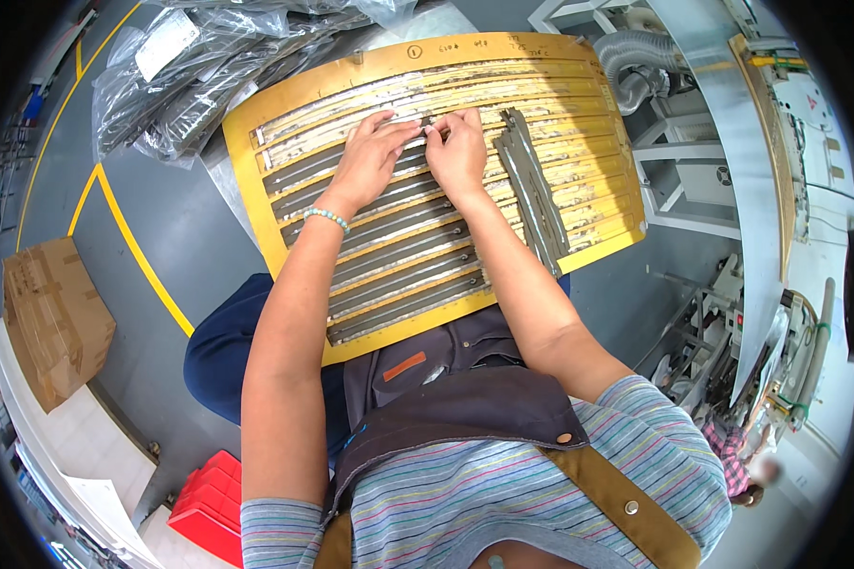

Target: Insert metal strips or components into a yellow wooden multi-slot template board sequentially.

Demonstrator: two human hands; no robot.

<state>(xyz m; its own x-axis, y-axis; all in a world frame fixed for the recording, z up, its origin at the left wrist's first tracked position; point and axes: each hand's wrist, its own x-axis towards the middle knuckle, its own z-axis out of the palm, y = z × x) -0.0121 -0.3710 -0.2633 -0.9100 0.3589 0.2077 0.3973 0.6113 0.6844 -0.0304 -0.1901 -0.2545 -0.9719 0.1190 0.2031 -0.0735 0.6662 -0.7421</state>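
A large yellow board (427, 49) with long parallel slots lies across my lap. Dark grey zippers (403, 275) with a pale line down the middle fill the slots on its nearer left part. My left hand (372, 156), with a beaded bracelet at the wrist, reaches over the upper middle of the board, its fingertips at the end of a zipper. Close beside it, my right hand (458, 156) pinches that same dark end between thumb and finger. The fingers partly hide the piece. Several loose zippers (533, 190) lie in a bundle across the slots to the right.
Clear plastic bags of dark strips (199, 76) sit beyond the board at far left. A cardboard box (55, 318) and red bins (209, 507) stand at left. On the right are a grey flexible duct (640, 62), a white frame (688, 194) and, farther back, another person (731, 460).
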